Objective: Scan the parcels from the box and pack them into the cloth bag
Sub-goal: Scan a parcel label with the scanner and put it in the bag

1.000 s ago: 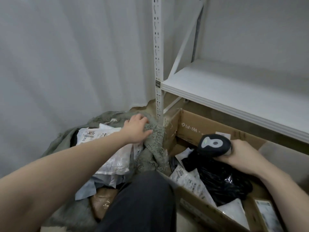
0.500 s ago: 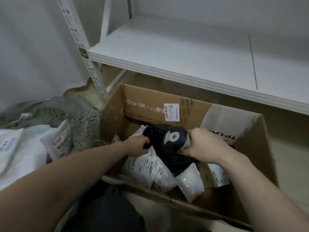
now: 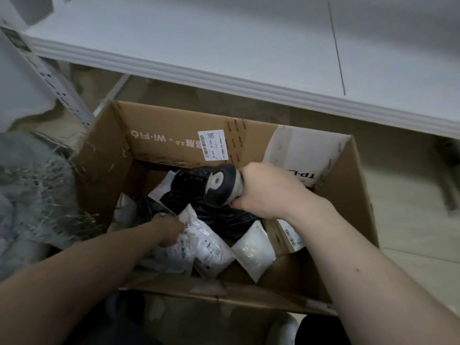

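An open cardboard box (image 3: 174, 143) on the floor beneath a white shelf (image 3: 224, 46) is seen from above, with both bare arms reaching into it. A handheld scanner (image 3: 222, 185) is gripped by the right hand (image 3: 266, 192), its fingers wrapped around the handle and its dark head held over a black plastic parcel (image 3: 219, 217). A white labelled parcel (image 3: 209, 245) low in the box is touched by the left hand (image 3: 166, 229); whether its fingers are clamped on the parcel cannot be told. Another white parcel (image 3: 252, 252) lies just beside it, to the right. The grey-green cloth bag (image 3: 37, 185) is seen against the left side of the box, blurred.
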